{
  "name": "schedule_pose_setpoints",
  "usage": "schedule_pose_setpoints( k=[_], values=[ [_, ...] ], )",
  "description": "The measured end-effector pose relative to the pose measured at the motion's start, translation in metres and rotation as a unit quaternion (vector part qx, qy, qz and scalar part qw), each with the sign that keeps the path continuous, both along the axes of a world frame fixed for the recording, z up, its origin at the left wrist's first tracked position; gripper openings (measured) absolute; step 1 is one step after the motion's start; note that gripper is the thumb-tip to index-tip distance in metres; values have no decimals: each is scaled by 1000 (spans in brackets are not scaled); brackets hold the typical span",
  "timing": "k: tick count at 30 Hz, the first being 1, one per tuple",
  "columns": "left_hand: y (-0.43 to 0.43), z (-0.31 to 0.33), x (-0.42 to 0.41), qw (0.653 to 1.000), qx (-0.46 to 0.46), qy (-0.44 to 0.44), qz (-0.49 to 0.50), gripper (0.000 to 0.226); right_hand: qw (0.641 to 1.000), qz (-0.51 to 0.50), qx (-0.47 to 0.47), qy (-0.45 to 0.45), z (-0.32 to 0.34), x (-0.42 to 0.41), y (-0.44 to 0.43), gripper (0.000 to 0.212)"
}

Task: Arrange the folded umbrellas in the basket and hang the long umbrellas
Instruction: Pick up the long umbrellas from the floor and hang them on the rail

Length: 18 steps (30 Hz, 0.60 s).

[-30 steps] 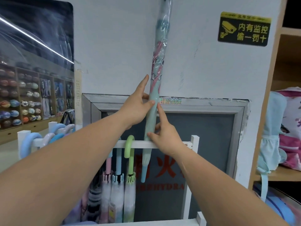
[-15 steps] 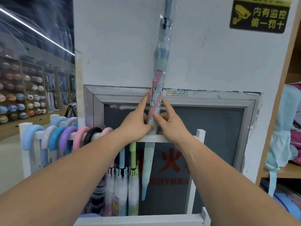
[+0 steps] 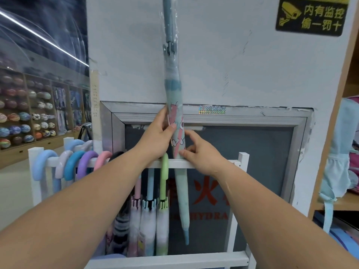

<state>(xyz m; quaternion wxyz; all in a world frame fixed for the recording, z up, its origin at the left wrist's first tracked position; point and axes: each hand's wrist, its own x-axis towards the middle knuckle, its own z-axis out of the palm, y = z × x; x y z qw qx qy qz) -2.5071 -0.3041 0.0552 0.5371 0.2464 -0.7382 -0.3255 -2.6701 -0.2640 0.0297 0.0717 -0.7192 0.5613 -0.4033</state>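
A wrapped long umbrella [image 3: 175, 94] is held upright, tip down inside the white rack [image 3: 206, 164]; it is gripped by the left hand [image 3: 157, 136] with curled fingers and pinched by the right hand [image 3: 202, 152]; hooked umbrellas [image 3: 162, 220] hang alongside.

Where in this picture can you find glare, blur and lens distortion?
Head view: a bright streak of glare crosses the clear plastic sheet; the ball shelves behind it look hazy; the hung umbrellas are softly blurred; the wide lens swells both forearms.
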Motion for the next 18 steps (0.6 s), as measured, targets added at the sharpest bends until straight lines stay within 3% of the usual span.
schedule_pose_setpoints(
  k=[3,7,18],
  values=[
    [-2,-2,-2,1000,9,-14,-6,60,994,42,-12,-104,1,-2,0,38],
    [0,-10,-4,994,5,-109,3,73,974,83,-33,-209,5,-5,1,33],
    [2,-9,-4,986,-8,-143,82,81,973,74,-26,-218,5,-1,-6,27]
  ],
)
